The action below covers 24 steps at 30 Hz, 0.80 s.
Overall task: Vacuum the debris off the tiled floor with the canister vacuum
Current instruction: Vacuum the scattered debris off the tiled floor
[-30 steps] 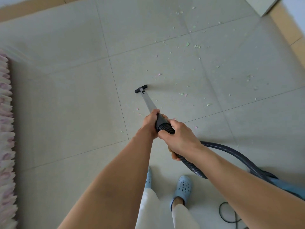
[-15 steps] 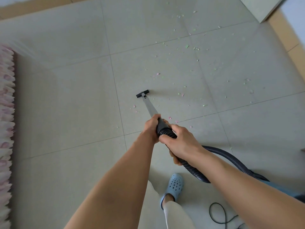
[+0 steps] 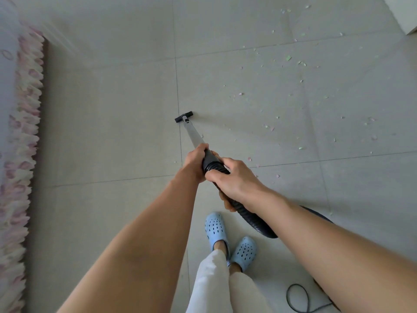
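Both hands on the vacuum, seen from above; left hand wrapped around the top of the grey tube, fingers curled tight on it, just ahead of the black collar; right hand directly behind, fingers and thumb closed round the ribbed black hose where it joins that collar; the two hands nearly touching. Tube slanting down and away from the hands to a small black floor nozzle, flat on the pale tiled floor, sitting right on a grout line; taken as landmark from here on. Debris: small green, pink and pale scraps, scattered to the right of the nozzle and beyond it on that side, thickest well off to the far right; a few bits nearer, between nozzle and hands, and one beside the grout line just left of the hands. Hose curving back from the hands, away from the nozzle, under the right forearm and out of sight; vacuum body itself not visible. Nearer than the hands, two light blue perforated clogs and white trouser legs; a thin black cord looped on the tiles to the right of the clogs. Far left of the nozzle, a pink and cream frilled fabric edge along the floor's border.
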Each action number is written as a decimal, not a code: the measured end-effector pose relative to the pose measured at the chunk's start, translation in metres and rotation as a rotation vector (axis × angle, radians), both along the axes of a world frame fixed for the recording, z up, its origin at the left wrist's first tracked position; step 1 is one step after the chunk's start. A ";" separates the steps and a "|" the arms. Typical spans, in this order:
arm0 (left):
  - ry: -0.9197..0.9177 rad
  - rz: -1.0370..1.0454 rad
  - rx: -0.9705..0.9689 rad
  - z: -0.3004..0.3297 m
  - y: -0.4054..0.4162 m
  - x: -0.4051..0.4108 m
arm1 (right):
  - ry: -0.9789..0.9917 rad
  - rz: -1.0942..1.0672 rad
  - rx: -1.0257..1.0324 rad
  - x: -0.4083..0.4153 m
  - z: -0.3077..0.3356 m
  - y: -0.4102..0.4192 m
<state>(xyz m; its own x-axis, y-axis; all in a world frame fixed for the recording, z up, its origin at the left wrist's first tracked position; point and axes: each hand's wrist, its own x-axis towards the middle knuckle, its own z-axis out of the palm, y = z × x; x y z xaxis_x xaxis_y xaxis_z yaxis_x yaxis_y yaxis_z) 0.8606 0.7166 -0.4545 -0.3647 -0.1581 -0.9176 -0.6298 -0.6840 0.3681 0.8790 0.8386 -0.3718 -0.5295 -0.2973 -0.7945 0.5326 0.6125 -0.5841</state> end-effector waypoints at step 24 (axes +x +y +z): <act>-0.065 0.150 -0.080 -0.009 0.055 0.024 | 0.080 0.340 0.079 -0.001 -0.003 0.056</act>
<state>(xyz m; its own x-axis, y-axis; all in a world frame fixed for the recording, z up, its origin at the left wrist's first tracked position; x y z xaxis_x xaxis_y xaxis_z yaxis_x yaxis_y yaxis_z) 0.8848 0.7715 -0.4636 -0.2724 -0.2796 -0.9207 -0.5473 -0.7420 0.3872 0.8779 0.8944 -0.3752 -0.4725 -0.4065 -0.7820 0.2444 0.7921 -0.5594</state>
